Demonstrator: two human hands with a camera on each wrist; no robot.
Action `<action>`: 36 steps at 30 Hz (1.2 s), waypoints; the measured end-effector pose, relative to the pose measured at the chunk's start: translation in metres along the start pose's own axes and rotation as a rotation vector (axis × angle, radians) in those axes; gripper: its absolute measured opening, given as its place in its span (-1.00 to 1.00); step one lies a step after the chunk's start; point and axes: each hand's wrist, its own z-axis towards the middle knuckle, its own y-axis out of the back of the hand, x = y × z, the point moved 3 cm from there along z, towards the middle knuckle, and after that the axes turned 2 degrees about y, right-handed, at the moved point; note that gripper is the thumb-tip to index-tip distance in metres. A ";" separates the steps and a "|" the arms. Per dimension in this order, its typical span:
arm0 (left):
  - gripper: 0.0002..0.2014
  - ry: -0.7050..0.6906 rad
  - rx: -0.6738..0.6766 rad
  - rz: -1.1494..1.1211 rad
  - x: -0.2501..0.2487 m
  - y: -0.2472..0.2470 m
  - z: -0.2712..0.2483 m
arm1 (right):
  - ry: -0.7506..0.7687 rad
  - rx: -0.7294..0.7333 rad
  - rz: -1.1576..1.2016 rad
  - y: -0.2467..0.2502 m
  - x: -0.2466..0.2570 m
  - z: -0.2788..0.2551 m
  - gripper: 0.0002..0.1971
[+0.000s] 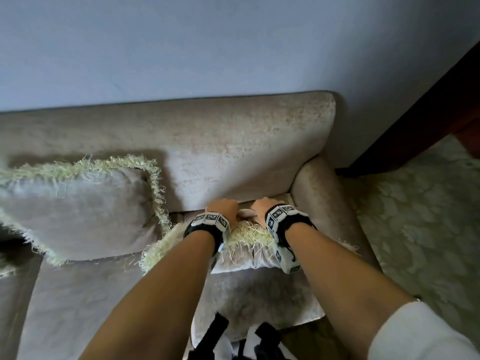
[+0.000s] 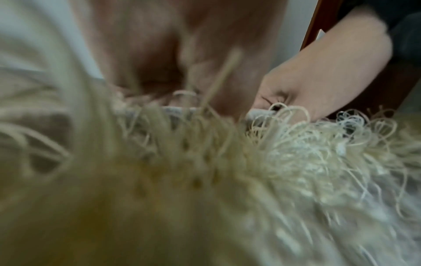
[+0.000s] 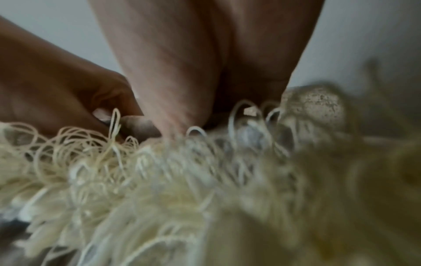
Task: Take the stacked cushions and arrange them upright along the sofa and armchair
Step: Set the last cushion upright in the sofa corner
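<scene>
A beige cushion (image 1: 242, 255) with a cream fringe (image 1: 158, 249) lies at the right end of the sofa seat, against the armrest (image 1: 330, 203). Both my hands are on its far edge, close to the backrest (image 1: 233, 141). My left hand (image 1: 224, 207) and right hand (image 1: 263, 207) sit side by side, fingers curled down into the cushion's edge. The left wrist view shows the right hand (image 2: 318, 81) gripping the cushion behind the fringe (image 2: 284, 153). The right wrist view shows the left hand (image 3: 56, 86) doing the same. A second fringed cushion (image 1: 78, 209) leans upright against the backrest at the left.
A pale wall (image 1: 207, 48) stands behind the sofa. Dark wooden furniture (image 1: 428, 113) stands to the right of the armrest, on a patterned carpet (image 1: 428, 229). Bare sofa seat (image 1: 91, 294) lies in front of the left cushion.
</scene>
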 end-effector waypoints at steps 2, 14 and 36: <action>-0.76 0.001 -0.011 0.005 0.002 0.008 0.010 | 0.024 -0.012 0.009 0.010 -0.003 0.011 -0.73; -0.82 0.016 -0.151 -0.027 0.013 0.063 0.069 | 0.108 -0.084 0.010 0.075 -0.034 0.061 -0.75; -0.03 0.189 -0.060 -0.093 0.063 0.014 0.111 | 0.132 -0.269 0.086 0.024 -0.072 0.128 -0.03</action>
